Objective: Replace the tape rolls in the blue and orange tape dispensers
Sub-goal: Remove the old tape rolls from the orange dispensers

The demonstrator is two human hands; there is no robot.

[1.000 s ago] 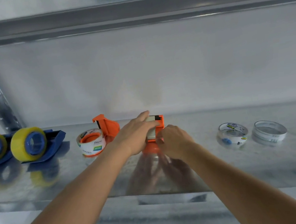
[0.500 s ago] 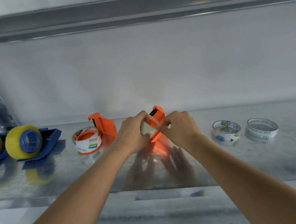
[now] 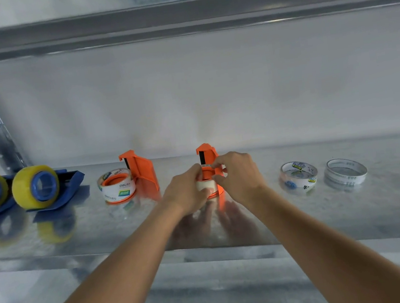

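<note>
- Hands are working together at the middle of the shelf (image 3: 53, 251): the left hand (image 3: 187, 192) is curling round the pale roll (image 3: 208, 185), thumb on its near side, and the right hand (image 3: 238, 174) is pinching at the roll's top edge with bent fingers.
- Dispenser (image 3: 207, 155), orange, is now standing on the shelf between both hands, cutter end up; half a second ago it was being held tilted in the air, so it is being set down with the roll on its hub.
- Judging from this, the roll is being seated, and this dispenser's swap is nearing its end.
- Clear spent-looking rings (image 3: 298, 175) (image 3: 345, 172) are lying well apart to the right, in the same order as before.
- Second orange dispenser (image 3: 139, 168) is standing just beside a labelled roll (image 3: 117, 187) on an orange core, unmoved.
- Blue dispensers (image 3: 66, 184) with yellow rolls (image 3: 35, 186) are sitting far left, untouched; whether those rolls are new I cannot tell.
</note>
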